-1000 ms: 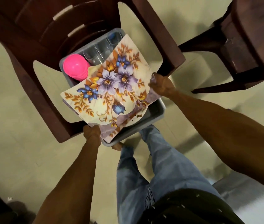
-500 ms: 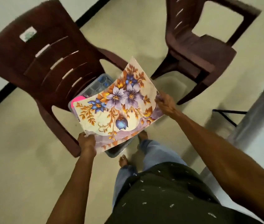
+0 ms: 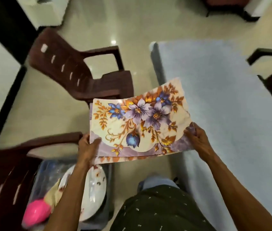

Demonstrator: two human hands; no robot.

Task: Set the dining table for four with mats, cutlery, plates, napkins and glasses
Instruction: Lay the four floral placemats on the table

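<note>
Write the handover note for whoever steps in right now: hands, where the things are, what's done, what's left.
Left hand and right hand each grip an end of the floral mats, held in the air, part over the table's near corner.
Table: nothing on it in view.
Bin on the chair at left holds plates, a pink item and a cloth.
Done: mats out of the bin.
Left: lay mats, then cutlery, plates, napkins, glasses.
</note>
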